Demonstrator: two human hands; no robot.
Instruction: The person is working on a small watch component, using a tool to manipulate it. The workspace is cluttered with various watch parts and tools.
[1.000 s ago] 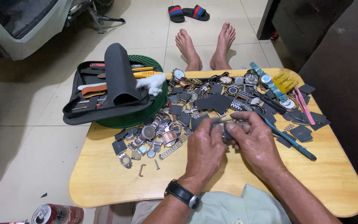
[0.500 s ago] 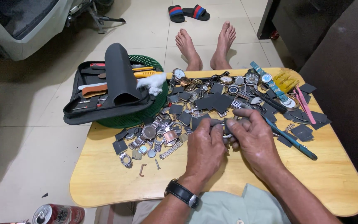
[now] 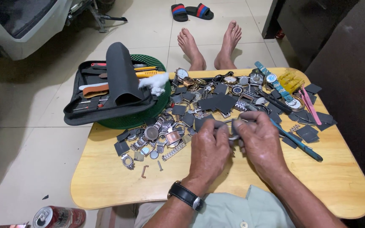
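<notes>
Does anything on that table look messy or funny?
Yes. Watch parts lie scattered loose over the table, and the tool case sits tilted on a green basket. Both hands, left and right, pinch one small metal piece.

Bare forearms, black-strapped wristwatch (image 3: 186, 196) on left wrist, pale green buttoned shirt (image 3: 229, 213), bare feet (image 3: 210, 44)

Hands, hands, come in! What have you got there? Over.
Left hand and right hand pinch one small metal watch part together above the wooden table. Heap of watch pieces just beyond, nothing blocking.
</notes>
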